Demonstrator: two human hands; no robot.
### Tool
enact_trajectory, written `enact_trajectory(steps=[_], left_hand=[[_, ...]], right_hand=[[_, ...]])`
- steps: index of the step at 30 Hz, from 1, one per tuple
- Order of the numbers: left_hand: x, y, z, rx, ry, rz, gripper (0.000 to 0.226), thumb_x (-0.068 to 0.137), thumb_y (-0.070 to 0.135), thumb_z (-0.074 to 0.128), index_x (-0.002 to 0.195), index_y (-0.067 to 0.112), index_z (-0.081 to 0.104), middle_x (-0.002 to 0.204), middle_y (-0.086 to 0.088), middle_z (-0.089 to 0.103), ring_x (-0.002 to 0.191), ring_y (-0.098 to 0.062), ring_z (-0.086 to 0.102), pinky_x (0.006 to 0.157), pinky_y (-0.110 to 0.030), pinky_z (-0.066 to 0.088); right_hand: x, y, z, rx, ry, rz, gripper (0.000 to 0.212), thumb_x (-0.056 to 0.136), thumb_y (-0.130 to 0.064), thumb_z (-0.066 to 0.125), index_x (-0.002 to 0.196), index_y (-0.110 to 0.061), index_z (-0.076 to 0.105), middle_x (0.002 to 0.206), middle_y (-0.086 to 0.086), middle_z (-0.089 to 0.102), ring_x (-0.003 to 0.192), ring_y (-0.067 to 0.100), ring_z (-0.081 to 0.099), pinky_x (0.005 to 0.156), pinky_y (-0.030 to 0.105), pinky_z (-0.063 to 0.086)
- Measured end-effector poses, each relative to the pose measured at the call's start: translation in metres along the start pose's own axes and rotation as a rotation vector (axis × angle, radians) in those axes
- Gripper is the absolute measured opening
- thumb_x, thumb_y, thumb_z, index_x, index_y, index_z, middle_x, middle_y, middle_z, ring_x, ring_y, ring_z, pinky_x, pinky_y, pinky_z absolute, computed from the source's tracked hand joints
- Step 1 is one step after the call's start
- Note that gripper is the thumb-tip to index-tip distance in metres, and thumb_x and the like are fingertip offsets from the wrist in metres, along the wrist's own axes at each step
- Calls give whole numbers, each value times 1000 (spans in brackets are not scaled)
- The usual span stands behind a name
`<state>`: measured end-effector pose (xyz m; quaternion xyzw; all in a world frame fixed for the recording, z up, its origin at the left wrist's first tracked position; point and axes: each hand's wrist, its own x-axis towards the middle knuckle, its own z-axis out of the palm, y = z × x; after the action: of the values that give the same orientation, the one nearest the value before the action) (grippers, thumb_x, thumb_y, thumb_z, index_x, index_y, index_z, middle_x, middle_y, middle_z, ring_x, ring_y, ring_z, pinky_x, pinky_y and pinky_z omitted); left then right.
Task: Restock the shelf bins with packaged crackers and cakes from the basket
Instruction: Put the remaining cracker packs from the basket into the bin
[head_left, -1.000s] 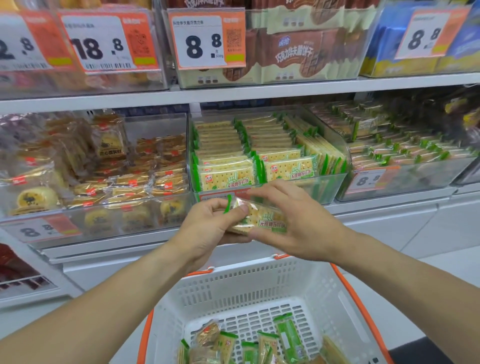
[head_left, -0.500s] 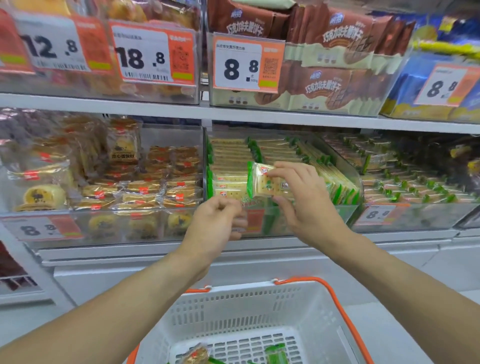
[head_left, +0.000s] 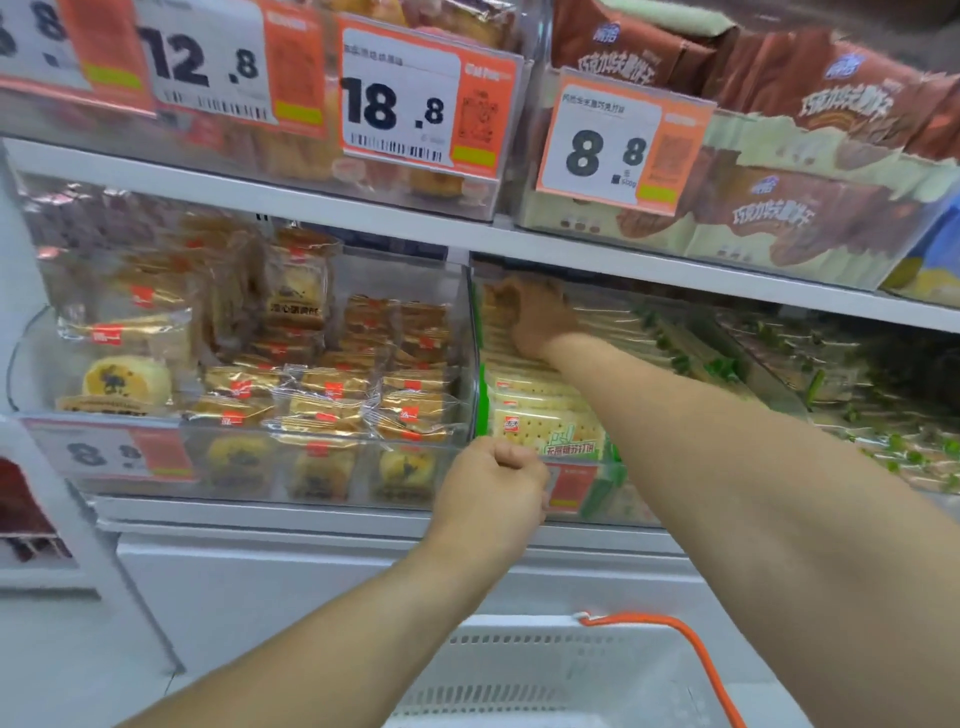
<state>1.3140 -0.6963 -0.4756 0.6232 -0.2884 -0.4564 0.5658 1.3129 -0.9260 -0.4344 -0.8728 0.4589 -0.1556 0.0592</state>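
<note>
My right hand (head_left: 537, 319) reaches deep into the clear cracker bin (head_left: 602, 493) on the middle shelf, over the back rows of green-edged cracker packs (head_left: 545, 428). Its fingers are blurred and turned away, so I cannot see whether a pack is still in them. My left hand (head_left: 493, 486) is curled into a fist right in front of that bin's front wall and holds nothing. The white basket (head_left: 545, 670) with an orange handle sits below at the bottom edge; its contents are out of view.
Left of the cracker bin stands a clear bin of wrapped cakes (head_left: 322, 405). To the right another bin holds green-edged packs (head_left: 857, 395). The upper shelf (head_left: 363, 218) hangs low over the bins, carrying price tags and brown biscuit bags (head_left: 810, 218).
My right hand has moved from the bin's front, where it pinched a cracker pack, to the back of the bin. The view has tilted up and the left hand stays curled.
</note>
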Motion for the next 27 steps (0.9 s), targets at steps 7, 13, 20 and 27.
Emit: enact_trajectory(steps=[7,13,20,27], left_hand=[[5,-1,-4,63,-8,38,6,92,13,60,90,19,62,90,-8,74,92,-28,72,88,-47,58],[-1,-4,-17,376,-330,223,9,97,19,58,90,15,63,86,-8,72,73,-20,70,71,-37,59],[-6,-9,-33,1325,-857,-88,42,99,52,49,122,19,61,113,-9,72,101,-25,71,83,-37,56],[-4,-33,-23,1427,-812,-61,21,95,17,46,89,10,64,85,-8,72,84,-23,74,85,-43,59]], right_hand=[[10,12,1,-58,-31,-100,60,101,-6,39,154,-34,34,164,2,28,151,28,22,123,42,21],[-68,15,-23,-87,119,-205,39,99,-12,48,136,-17,57,133,13,61,124,34,52,104,39,42],[-209,23,-17,195,437,-668,19,94,-13,55,82,-6,67,73,3,57,70,17,46,68,23,33],[-306,47,137,334,-130,-352,18,93,-27,49,79,-19,59,66,-8,51,57,16,48,55,31,41]])
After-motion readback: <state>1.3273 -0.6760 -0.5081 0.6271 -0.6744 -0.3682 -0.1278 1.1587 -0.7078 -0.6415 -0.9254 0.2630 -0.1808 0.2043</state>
